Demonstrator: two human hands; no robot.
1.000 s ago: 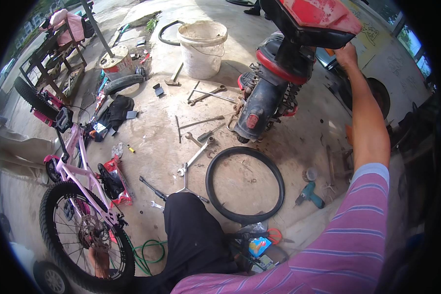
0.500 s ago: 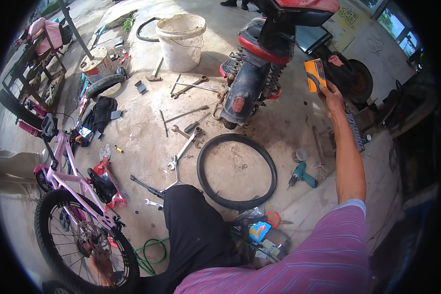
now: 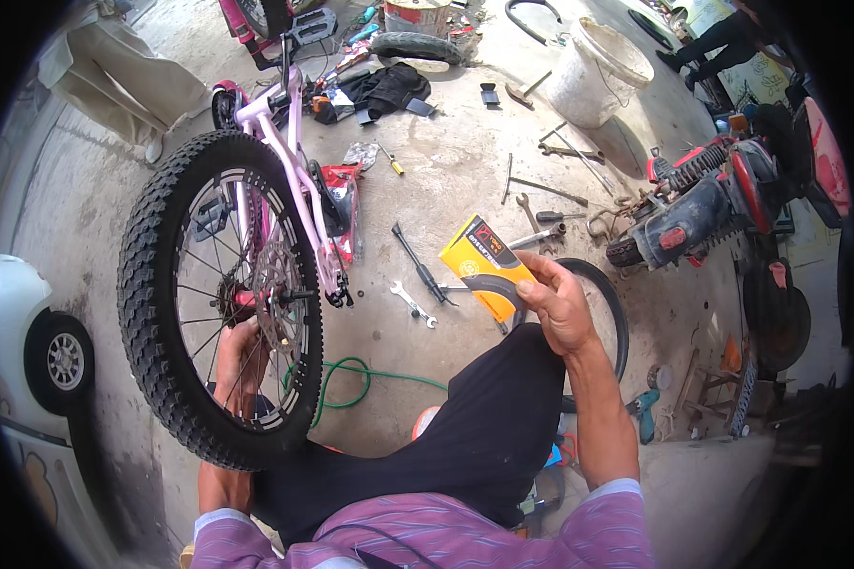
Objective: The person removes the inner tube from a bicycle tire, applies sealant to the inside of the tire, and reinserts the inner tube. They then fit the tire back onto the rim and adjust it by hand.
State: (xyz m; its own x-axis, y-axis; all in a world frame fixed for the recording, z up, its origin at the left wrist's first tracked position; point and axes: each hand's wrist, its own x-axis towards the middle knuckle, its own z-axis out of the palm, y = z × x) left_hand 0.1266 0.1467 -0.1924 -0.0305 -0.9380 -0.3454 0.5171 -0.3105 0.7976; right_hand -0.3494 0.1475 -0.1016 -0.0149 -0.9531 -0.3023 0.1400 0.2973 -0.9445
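My right hand grips a small orange and black cardboard box, held up over my knee in black trousers. My left hand reaches behind the spokes of a pink bicycle's knobby black wheel and rests near its hub; the spokes partly hide the fingers. The pink frame runs up and away from the wheel. A loose black tyre lies on the concrete just behind my right hand.
Wrenches, a screwdriver and other hand tools lie scattered on the concrete. A white bucket stands at the back, a red scooter to the right. A green hose curls by my knee. A white car is at left.
My right arm has come back from the scooter with the orange box to in front of me. The view has swung left, so the bicycle wheel now fills the left side.
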